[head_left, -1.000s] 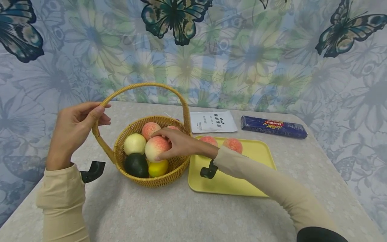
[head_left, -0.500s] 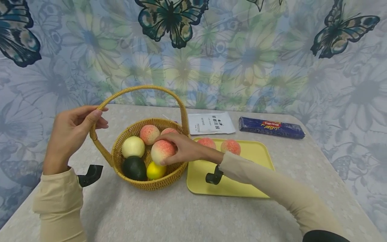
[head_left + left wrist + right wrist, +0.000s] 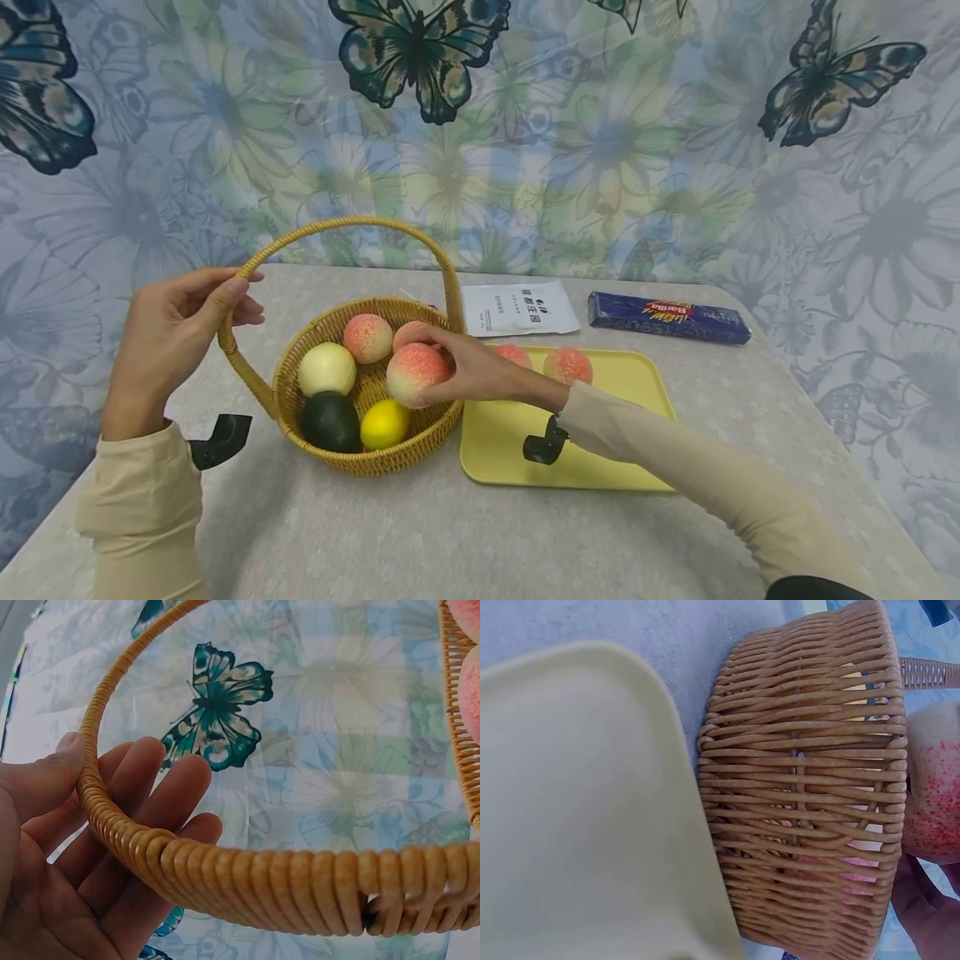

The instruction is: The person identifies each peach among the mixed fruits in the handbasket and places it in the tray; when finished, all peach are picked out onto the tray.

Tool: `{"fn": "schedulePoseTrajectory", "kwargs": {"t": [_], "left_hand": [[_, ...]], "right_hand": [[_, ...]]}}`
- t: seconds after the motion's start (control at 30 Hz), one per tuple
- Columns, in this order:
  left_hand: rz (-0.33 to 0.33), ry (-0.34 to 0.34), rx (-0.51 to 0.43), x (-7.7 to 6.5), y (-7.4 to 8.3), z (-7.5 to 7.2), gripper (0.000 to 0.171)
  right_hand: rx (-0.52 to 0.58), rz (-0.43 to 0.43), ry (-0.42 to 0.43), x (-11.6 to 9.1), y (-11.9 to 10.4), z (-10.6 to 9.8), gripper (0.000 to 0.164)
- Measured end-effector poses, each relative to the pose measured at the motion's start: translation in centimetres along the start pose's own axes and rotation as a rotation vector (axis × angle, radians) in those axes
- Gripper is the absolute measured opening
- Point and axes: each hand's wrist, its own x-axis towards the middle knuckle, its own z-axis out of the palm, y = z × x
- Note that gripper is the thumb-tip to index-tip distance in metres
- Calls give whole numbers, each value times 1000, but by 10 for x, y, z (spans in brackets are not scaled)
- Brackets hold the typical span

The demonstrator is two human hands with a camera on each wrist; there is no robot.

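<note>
Peach (image 3: 417, 375) farther right, in right hand (image 3: 472, 368)

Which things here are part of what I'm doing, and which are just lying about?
Part of the job, it seems:
wicker basket, handle in left fingers
held peach in right fingers
basket peaches, lemon, avocado, pale yellow fruit
yellow tray, tray peaches

Just lying about, apparently:
white printed pouch
blue Barilla pack

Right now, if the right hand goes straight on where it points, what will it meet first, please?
With the held peach leading, the right hand would probably meet the leftmost peach in the basket first; height is unclear, so it may pass over.
</note>
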Motion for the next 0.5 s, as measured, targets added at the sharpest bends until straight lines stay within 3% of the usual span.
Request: {"fn": "schedulePoseTrajectory", "kwargs": {"t": [0.3, 0.5], "left_hand": [[-7, 2, -5, 0, -1, 0, 21], [0, -5, -7, 0, 0, 0, 24]], "right_hand": [[-78, 1, 23, -11, 0, -3, 71], [-15, 43, 71, -19, 1, -7, 72]]}}
